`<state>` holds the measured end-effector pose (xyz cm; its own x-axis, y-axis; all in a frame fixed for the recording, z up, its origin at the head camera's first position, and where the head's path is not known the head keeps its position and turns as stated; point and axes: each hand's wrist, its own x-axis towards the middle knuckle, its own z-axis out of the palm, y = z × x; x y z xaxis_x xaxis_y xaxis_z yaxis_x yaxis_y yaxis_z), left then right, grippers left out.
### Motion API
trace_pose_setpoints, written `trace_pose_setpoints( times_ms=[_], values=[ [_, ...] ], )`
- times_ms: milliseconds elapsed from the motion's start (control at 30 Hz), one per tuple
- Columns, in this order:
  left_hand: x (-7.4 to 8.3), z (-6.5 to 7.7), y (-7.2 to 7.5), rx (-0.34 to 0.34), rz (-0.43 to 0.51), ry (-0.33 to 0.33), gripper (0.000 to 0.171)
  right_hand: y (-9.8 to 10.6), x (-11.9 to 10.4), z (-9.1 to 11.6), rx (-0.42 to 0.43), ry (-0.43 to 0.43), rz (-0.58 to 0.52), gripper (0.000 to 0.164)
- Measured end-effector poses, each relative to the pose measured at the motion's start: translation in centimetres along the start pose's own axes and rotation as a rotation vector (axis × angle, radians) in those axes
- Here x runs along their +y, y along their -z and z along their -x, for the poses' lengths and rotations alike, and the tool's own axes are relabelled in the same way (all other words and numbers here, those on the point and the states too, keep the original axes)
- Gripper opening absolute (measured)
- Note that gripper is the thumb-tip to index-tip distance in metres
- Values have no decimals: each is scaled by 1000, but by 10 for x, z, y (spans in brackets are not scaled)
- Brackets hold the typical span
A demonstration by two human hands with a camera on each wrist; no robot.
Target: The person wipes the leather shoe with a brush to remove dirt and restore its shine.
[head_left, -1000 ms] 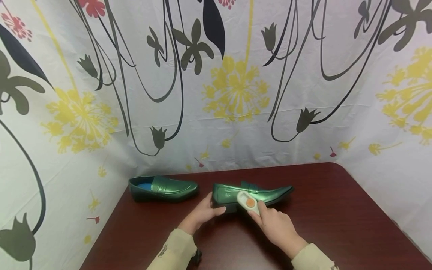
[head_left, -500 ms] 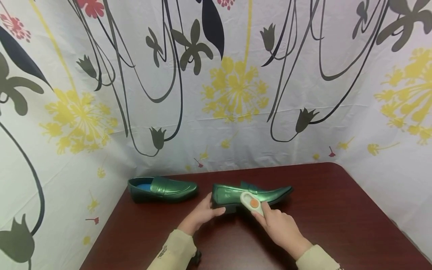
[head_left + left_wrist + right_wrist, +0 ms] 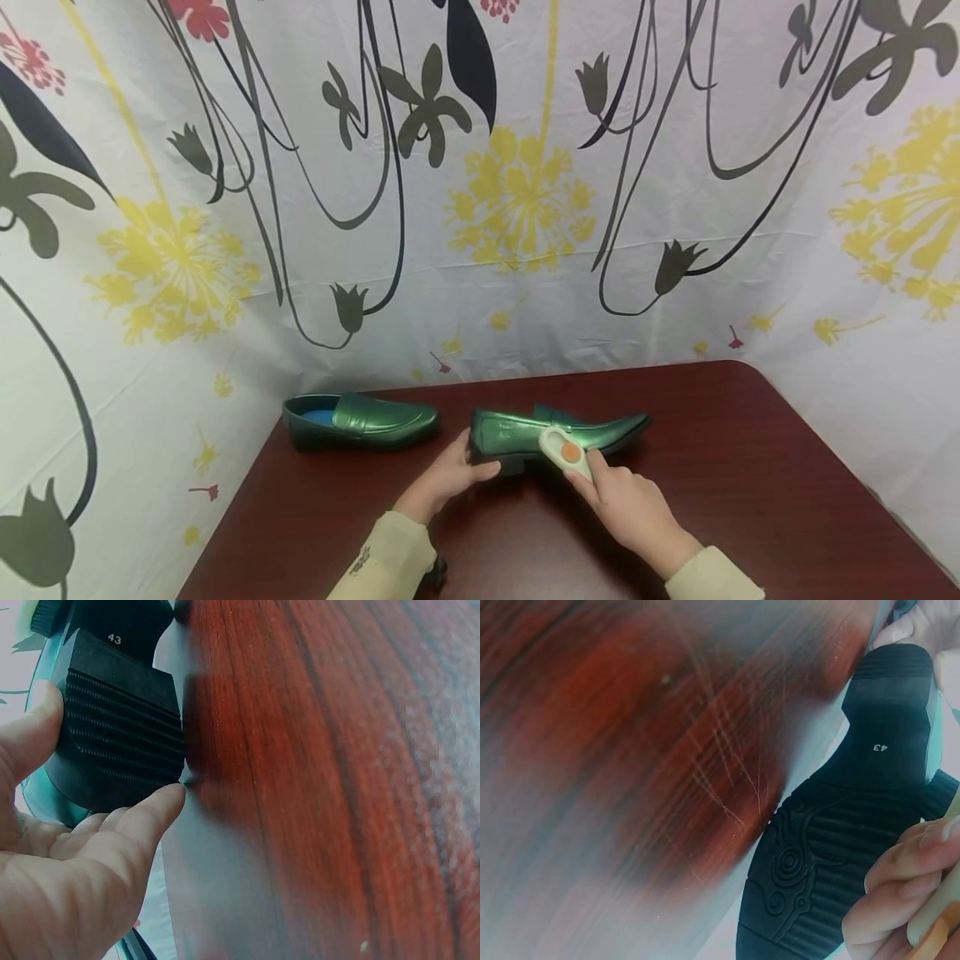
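The left hand (image 3: pixel 447 473) is holding a green loafer (image 3: pixel 512 432) by its heel (image 3: pixel 124 724); at its 4 o'clock, the right hand (image 3: pixel 628 507) is gripping a brush (image 3: pixel 564 452). Pushing too hard could be tipping it over.

Table (image 3: pixel 757 483): dark red-brown wood grain, rounded far-right corner, fills bottom of head frame. Pale scratches mid-frame in right wrist view. Green loafer (image 3: pixel 386 422) sits on it, lower left of centre, toe right. Second green shoe (image 3: pixel 510 432), lower centre: contact unclear.
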<state>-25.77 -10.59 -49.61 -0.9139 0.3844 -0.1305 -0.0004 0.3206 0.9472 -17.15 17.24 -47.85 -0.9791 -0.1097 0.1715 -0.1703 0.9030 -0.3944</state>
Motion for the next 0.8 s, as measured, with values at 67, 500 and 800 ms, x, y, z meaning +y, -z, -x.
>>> trace_pose_setpoints(
  times_ms=[67, 500, 800],
  values=[
    [0, 0, 0, -3, 5, -1, 89, 0, 1, 0, -2, -2, -5, 41],
    [-3, -3, 2, -8, 9, -1, 91, 3, 7, 1, -3, -14, 5, 45],
    [-3, -3, 3, -7, -9, 1, 92, 9, 12, 4, 32, -3, 15, 42]
  ],
)
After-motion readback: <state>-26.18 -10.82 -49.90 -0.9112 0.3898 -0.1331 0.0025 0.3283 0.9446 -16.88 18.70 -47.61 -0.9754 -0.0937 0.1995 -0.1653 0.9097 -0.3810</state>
